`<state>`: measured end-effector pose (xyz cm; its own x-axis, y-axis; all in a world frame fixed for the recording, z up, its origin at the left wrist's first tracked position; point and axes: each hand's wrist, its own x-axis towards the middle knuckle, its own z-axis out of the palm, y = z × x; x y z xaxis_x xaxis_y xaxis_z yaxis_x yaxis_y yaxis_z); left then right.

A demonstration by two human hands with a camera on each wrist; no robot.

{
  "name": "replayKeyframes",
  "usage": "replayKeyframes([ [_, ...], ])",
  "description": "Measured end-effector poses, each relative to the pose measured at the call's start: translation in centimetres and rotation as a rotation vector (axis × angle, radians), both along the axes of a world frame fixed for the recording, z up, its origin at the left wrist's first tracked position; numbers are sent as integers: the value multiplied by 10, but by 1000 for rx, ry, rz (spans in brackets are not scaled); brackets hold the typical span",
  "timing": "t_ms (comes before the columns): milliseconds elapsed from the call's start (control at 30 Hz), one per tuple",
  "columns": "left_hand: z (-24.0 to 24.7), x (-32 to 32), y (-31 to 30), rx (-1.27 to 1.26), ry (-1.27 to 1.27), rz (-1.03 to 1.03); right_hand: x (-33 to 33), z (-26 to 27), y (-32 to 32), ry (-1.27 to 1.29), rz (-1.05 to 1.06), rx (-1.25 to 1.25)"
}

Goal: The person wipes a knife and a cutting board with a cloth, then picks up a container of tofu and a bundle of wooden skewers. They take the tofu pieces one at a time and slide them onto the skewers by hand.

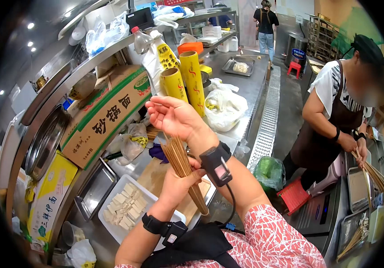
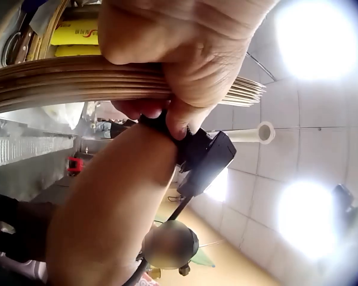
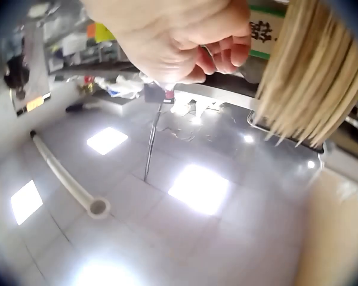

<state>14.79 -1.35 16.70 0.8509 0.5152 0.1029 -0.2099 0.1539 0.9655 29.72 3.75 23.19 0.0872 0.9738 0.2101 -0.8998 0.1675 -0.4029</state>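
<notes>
A bundle of thin wooden skewers point(image 1: 177, 156) is gripped by my left hand point(image 1: 175, 185), pointed ends upward. In the left wrist view, this hand's fingertips point(image 2: 178, 126) reach past the skewers to the black strap and camera point(image 2: 206, 161) on my right wrist. My right hand point(image 1: 174, 117) is raised palm up beyond the bundle, fingers loosely bent and holding nothing. Below the hands, a white plastic tub point(image 1: 180, 217) contains pale, tofu-like rectangular pieces point(image 1: 122, 207). It stands beside a wooden cutting board point(image 1: 149, 176).
Yellow film rolls point(image 1: 192, 80) and a white plastic bag point(image 1: 225, 107) stand on the steel counter beyond my hands. A long cardboard box point(image 1: 105, 116) lines the left shelf, above a metal tray point(image 1: 96, 187). Another person point(image 1: 330, 98) handles skewers at the right counter.
</notes>
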Motion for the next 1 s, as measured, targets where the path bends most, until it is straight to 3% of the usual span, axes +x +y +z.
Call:
replayKeyframes([
  [67,2,0,-2,0,-2,19,6,-10,8,162,135,21],
  [133,4,0,-4,9,3,39,10,-22,13,314,98,-29],
  [267,15,-17,5,71,-51,158,15,-45,7,225,224,-58],
  [300,18,-23,13,0,-143,221,17,-53,2,156,267,-80],
  [467,12,-74,57,-244,-368,315,-29,-92,-64,-757,363,-204],
  [567,-21,-80,45,-441,-300,413,-75,-105,-82,-958,621,-36],
  [667,-42,-106,49,-673,-307,427,-76,-127,-80,-963,772,-144],
  [767,-70,-143,66,-781,-277,502,-49,-151,-75,-987,1096,-188],
  [900,-98,-159,52,-876,-261,594,-78,-158,-97,-764,1205,-381],
  [1000,-119,-174,50,-856,-251,607,-99,-186,-103,-719,1081,-373],
])
